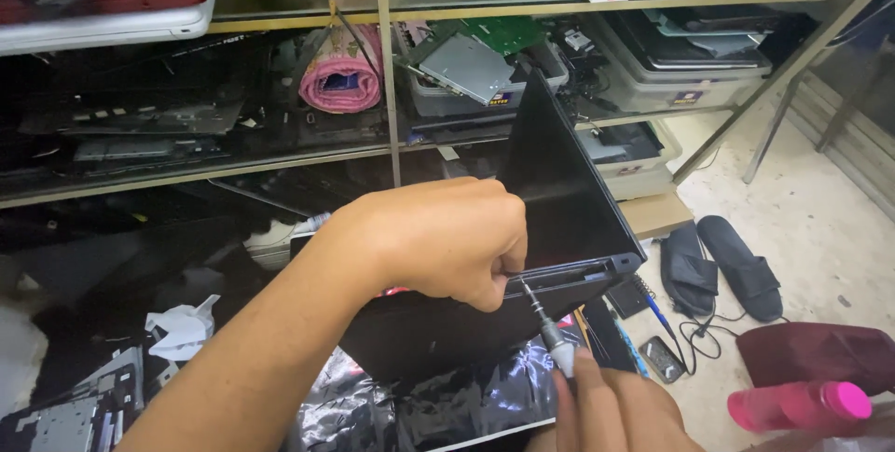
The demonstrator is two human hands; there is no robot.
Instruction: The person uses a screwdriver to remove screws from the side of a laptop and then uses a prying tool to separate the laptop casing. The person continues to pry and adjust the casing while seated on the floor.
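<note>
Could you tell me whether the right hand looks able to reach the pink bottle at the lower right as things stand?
Probably yes: the pink bottle lies close beside the right hand with nothing between them, though that hand is gripping a screwdriver and would need to free itself first.

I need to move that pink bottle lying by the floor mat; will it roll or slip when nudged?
The pink bottle lies on its side and looks round, so it would likely roll. Its glossy plastic may be slippery. It is probably light, though its fill is not visible.
</note>
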